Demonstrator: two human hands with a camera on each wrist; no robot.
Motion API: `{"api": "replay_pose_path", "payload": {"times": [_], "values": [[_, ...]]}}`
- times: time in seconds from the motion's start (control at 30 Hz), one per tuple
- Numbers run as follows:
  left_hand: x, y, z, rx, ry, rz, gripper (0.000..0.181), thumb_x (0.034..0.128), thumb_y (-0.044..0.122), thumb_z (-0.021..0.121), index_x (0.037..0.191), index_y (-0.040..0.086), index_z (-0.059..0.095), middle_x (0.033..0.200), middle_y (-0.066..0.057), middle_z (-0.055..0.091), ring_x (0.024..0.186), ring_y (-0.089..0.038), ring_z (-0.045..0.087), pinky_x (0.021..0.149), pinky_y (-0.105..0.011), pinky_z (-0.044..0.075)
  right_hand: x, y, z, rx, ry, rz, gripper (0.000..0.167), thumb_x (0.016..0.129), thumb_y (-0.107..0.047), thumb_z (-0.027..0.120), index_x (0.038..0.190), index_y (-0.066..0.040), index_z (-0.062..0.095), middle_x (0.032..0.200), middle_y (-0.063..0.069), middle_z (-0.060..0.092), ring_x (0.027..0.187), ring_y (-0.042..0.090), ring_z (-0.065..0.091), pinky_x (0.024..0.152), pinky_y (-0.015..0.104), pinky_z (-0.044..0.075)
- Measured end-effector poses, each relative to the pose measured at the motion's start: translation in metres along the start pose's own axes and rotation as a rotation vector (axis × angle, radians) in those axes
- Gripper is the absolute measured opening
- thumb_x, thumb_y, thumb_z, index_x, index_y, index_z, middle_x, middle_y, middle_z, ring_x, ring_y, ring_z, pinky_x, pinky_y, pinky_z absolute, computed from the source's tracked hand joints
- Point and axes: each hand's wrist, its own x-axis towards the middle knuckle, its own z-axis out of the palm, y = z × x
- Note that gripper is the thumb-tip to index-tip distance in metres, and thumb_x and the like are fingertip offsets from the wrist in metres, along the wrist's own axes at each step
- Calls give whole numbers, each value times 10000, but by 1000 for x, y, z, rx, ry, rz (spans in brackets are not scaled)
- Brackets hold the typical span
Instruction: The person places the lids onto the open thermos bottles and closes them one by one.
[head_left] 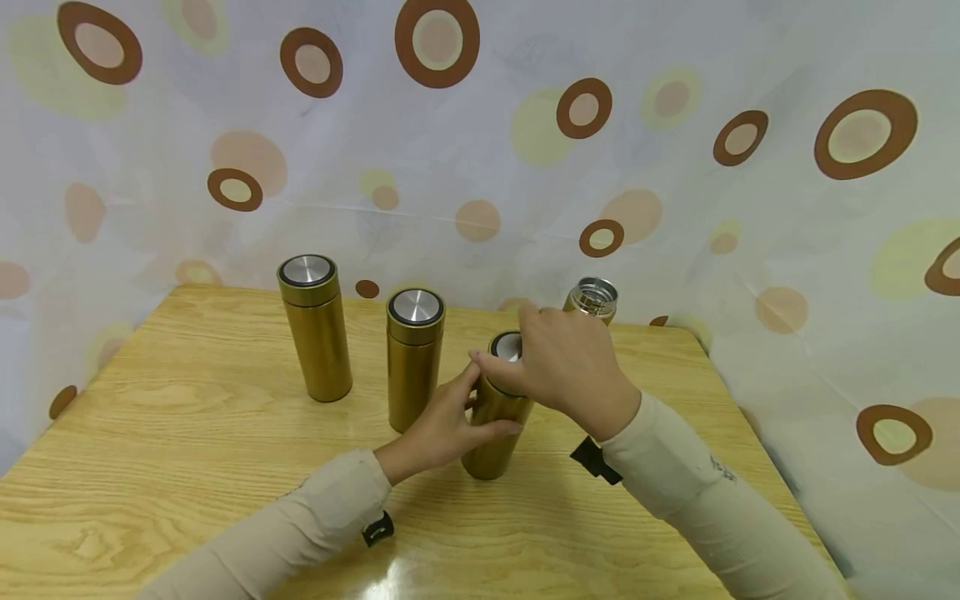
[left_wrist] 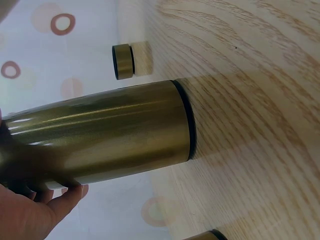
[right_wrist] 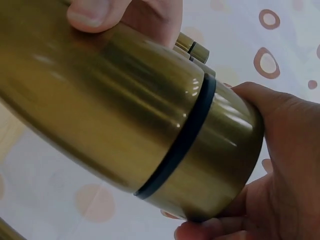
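- Fingers of the right hand (head_left: 573, 362) curled around the lid (right_wrist: 227, 145), thumb on one side and fingertips on the opposite side.
- Fingers of the left hand (head_left: 441, 421) wrapped the body of the same bottle (head_left: 491, 458) below, the thumb lying across its front.
- Between the two grips, a black ring (right_wrist: 185, 137) marked the lower edge of the lid, just clear of the right fingertips.
- Below the left fingers, the held bottle's base met the table (head_left: 187, 433), with bare wood running from it toward the person.
- Just left of the left fingers stood a capped bottle (head_left: 414, 383); the room between was tight.
- Farther left, a second capped bottle (head_left: 321, 350) stood apart from the first, with a wide stretch of wood reaching to the table's left edge.
- Behind the right fingers stood a lidless bottle (head_left: 594, 302), its metal mouth showing and its lower part hidden by the hand.
- Beyond the left fingers, the left wrist view showed a loose lid (left_wrist: 124, 61) near a table edge.
- Right of the right fingers, a strip of wood ran to the right edge; patterned cloth (head_left: 525, 208) hung past the far edge.
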Motion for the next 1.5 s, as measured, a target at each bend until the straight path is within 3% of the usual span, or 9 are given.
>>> {"api": "replay_pose_path", "payload": {"times": [0.4,0.6,0.7,0.8,0.87,0.97,1.07,1.23,1.5], "values": [[-1,-1,1,6,1,1,786,843,251,754,1475,264,286,1435,54,433,1307,-148,447,1013,-490,443,-2,-1,2,1,25,16,579,789,-668,599,687,-109,485,501,18,438,402,163,343,337,253,225],[0,-1,0,14,-4,6,823,845,249,751,1494,297,246,1462,55,408,1324,-163,431,1009,-512,441,-6,-1,-2,-8,-9,11,655,819,-718,539,830,-63,556,612,61,529,414,195,434,339,275,320],[0,-1,0,14,5,15,817,842,241,754,1494,267,261,1472,25,404,1319,-196,441,1003,-518,445,-9,6,-6,20,-84,-62,689,842,-713,514,1006,-46,570,740,77,572,525,215,514,412,306,418],[0,-1,0,11,17,6,800,837,243,761,1482,233,288,1440,7,442,1289,-195,475,1002,-498,452,-10,18,-10,137,-209,-202,701,866,-625,566,1268,-52,521,1027,90,595,832,242,598,645,356,528],[0,0,0,8,20,-7,790,834,243,765,1472,223,300,1417,7,464,1276,-183,487,1005,-492,451,-8,27,-11,237,-277,-317,746,867,-526,636,1423,-84,410,1236,83,523,1031,244,563,825,382,519],[1,1,1,8,17,-20,806,836,248,765,1482,215,283,1403,0,476,1271,-184,491,1002,-492,453,-4,39,-12,349,-331,-467,816,841,-373,732,1488,-92,323,1400,78,398,1167,251,501,976,402,461],[1,2,1,8,10,-22,821,842,252,759,1492,198,261,1422,-14,457,1285,-199,478,998,-502,453,-1,47,-14,385,-358,-560,843,817,-284,773,1500,-112,310,1451,98,357,1234,279,458,1021,446,427],[1,2,1,10,9,-19,838,847,259,753,1503,168,239,1441,-25,436,1289,-204,474,996,-492,459,1,50,-19,370,-414,-613,821,818,-147,773,1503,-131,321,1498,160,346,1342,355,367,1058,523,379],[1,1,1,2,7,-19,857,845,277,752,1512,187,221,1451,-18,421,1297,-208,465,994,-509,456,4,46,-22,371,-376,-628,723,804,68,700,1451,-89,418,1402,110,466,1223,259,506,949,392,495]]}}
